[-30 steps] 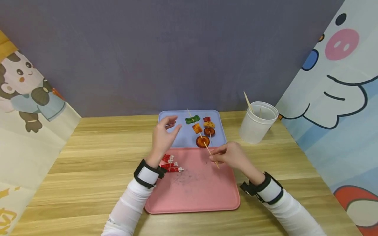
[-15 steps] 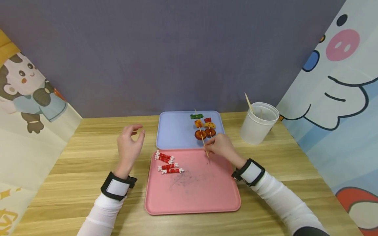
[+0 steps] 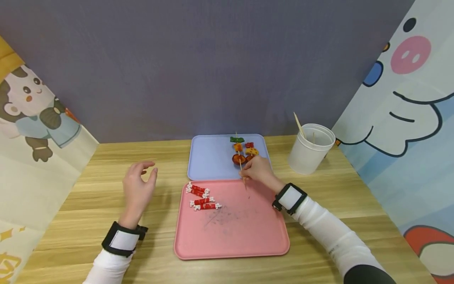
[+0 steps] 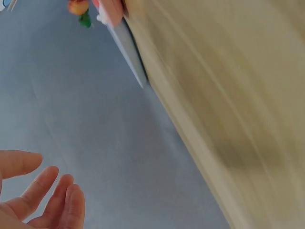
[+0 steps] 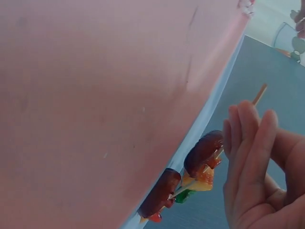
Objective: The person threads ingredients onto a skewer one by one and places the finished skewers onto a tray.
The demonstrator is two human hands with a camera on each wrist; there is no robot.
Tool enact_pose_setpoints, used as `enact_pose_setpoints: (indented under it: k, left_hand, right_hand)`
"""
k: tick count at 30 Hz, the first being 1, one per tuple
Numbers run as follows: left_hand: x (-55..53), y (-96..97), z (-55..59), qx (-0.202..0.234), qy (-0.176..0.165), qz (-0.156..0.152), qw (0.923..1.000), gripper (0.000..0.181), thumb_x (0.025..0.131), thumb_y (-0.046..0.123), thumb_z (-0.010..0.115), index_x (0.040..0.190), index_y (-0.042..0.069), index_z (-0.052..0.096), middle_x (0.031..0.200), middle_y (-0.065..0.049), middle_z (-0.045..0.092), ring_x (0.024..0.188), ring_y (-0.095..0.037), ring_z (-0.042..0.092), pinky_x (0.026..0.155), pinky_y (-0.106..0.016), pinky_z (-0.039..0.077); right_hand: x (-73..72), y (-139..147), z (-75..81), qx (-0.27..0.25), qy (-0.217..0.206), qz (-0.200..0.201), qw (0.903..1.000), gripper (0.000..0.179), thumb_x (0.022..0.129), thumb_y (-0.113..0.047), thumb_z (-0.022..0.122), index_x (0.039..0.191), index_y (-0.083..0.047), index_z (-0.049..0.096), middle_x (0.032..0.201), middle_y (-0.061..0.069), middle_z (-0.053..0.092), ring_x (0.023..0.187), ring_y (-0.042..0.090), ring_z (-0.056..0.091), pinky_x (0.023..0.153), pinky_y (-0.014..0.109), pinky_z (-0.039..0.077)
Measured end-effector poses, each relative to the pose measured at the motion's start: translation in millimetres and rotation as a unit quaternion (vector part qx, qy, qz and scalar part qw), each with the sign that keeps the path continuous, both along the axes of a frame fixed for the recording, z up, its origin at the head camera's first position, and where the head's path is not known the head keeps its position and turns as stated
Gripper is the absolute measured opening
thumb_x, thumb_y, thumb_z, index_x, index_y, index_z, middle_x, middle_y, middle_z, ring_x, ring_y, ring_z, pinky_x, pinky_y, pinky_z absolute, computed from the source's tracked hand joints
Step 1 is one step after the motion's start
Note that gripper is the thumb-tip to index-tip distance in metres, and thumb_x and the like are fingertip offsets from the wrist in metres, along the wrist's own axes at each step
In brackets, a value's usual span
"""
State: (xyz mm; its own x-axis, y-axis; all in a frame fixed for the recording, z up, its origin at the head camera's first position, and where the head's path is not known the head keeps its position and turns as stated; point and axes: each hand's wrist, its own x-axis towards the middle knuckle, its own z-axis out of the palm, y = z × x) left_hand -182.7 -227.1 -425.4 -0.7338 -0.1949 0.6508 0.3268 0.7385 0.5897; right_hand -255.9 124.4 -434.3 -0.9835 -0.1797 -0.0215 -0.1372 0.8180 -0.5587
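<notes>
My right hand [image 3: 258, 171] pinches the bare lower end of a food skewer [image 3: 238, 159]. Threaded on it are a brown round slice, an orange chunk and a green piece, over the blue tray [image 3: 207, 159]. In the right wrist view, the stick's end [image 5: 260, 93] pokes out past the fingertips. A second skewer [image 3: 252, 151], with red, yellow and brown pieces, lies on that tray just to the right, partly hidden by my hand. Over the table at left, my left hand [image 3: 137, 191] holds nothing, its fingers loosely bent and thumb apart, as the left wrist view also shows.
A pink tray [image 3: 234, 238] sits in front of the blue one. Several small red pieces with white knobbly ends [image 3: 207, 206] lie at its upper left. The white tub [image 3: 306, 156] at right holds wooden sticks. A grey panel [image 3: 213, 71] stands behind the table.
My left hand has swung left and back from beside the blue tray to over the table. My right hand has moved left and forward, bringing the skewer down alongside the other one.
</notes>
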Motion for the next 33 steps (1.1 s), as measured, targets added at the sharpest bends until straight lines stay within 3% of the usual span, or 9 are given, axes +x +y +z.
enact_pose_setpoints:
  k: [8,15,20,33]
  left_hand:
    - [1.1,-4.1,8.1,0.001,0.009,-0.001,1.0000,0.016,0.081,0.001,0.069,0.096,-0.006,0.068,0.096,-0.022,0.065,0.093,-0.036,0.057,0.076,-0.046,0.049]
    - [1.5,-3.6,8.1,0.001,0.005,0.000,1.0000,0.016,0.081,0.001,0.069,0.096,-0.006,0.068,0.096,-0.022,0.065,0.092,-0.035,0.057,0.077,-0.046,0.049]
    - [1.5,-4.1,7.9,0.000,0.005,0.001,1.0000,0.016,0.081,0.001,0.069,0.096,-0.005,0.068,0.096,-0.022,0.065,0.092,-0.035,0.057,0.077,-0.046,0.049]
    - [2.6,-4.8,8.2,-0.005,0.000,0.003,1.0000,0.016,0.081,0.002,0.069,0.096,-0.005,0.068,0.096,-0.022,0.065,0.093,-0.035,0.057,0.076,-0.045,0.049]
  right_hand:
    - [-7.0,-6,-3.7,0.016,-0.007,-0.008,0.9998,0.018,0.075,-0.030,0.080,0.076,-0.012,0.079,0.066,-0.001,0.071,0.060,0.011,0.058,0.059,0.024,0.042]
    - [-8.1,-9,-3.5,0.022,-0.010,0.015,0.9996,0.016,0.074,-0.028,0.080,0.072,-0.013,0.078,0.062,-0.004,0.070,0.062,0.012,0.061,0.063,0.029,0.048]
    - [-9.9,-10,-5.9,0.021,-0.017,0.012,0.9996,0.018,0.074,-0.029,0.080,0.077,-0.011,0.079,0.071,-0.001,0.073,0.069,0.013,0.062,0.070,0.031,0.050]
    - [-9.9,-13,-2.8,0.024,-0.039,0.029,0.9985,0.023,0.076,-0.029,0.079,0.085,-0.008,0.078,0.081,0.004,0.073,0.074,0.015,0.059,0.061,0.024,0.043]
